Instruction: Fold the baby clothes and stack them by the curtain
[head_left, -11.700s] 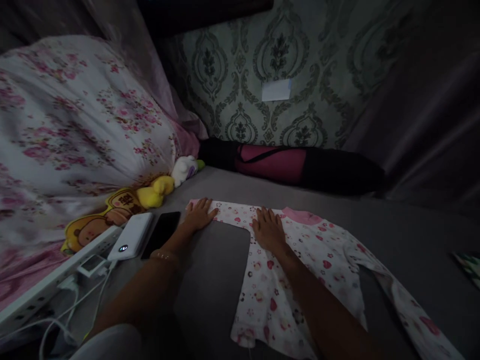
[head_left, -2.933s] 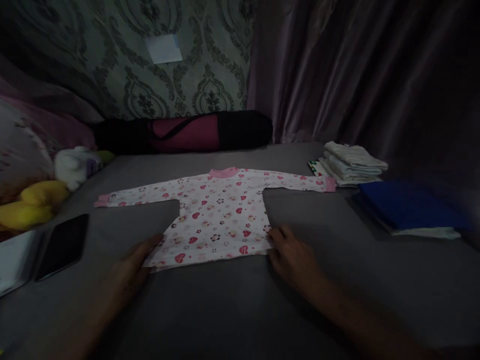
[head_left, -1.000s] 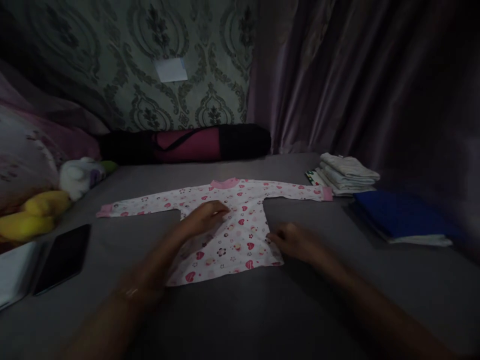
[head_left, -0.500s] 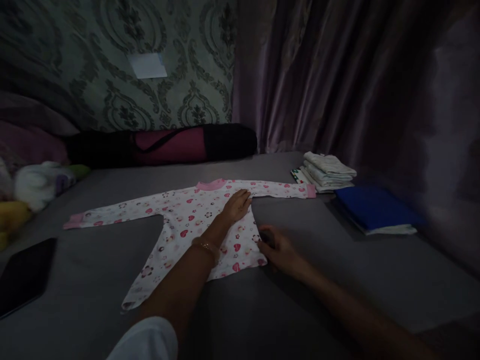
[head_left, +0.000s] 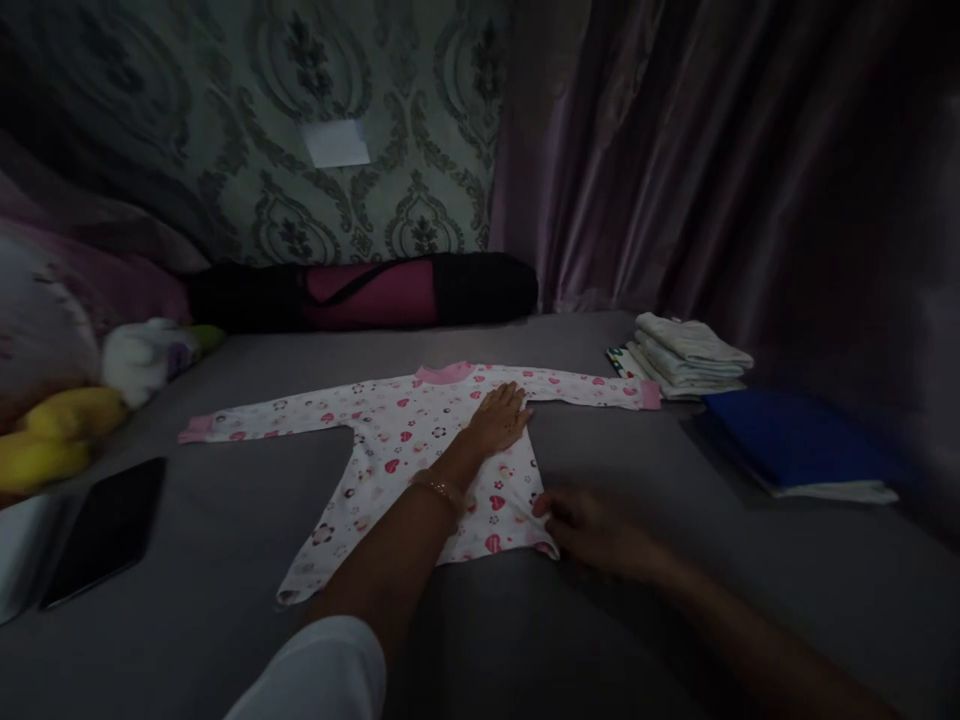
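A small long-sleeved shirt (head_left: 386, 465), white with pink hearts and flowers, lies spread on the grey bed sheet, its pink collar away from me and both sleeves stretched out sideways. My left hand (head_left: 501, 418) rests flat on the shirt's upper right part, fingers extended, and its forearm covers some of the body. Low on the right side, my right hand (head_left: 581, 525) pinches the shirt's edge just above the hem between thumb and forefinger. The hem's right corner looks slightly lifted.
Folded clothes (head_left: 694, 350) are stacked beyond the right sleeve, near a blue folded item (head_left: 795, 440). A black tablet-like slab (head_left: 109, 525) lies at left, with plush toys (head_left: 139, 360) behind it. A long black-and-pink bag (head_left: 367, 295) lines the wall.
The view has swung a little to the left. My right hand has closed its fingertips on the shirt's side edge; my left hand stays flat on the fabric.
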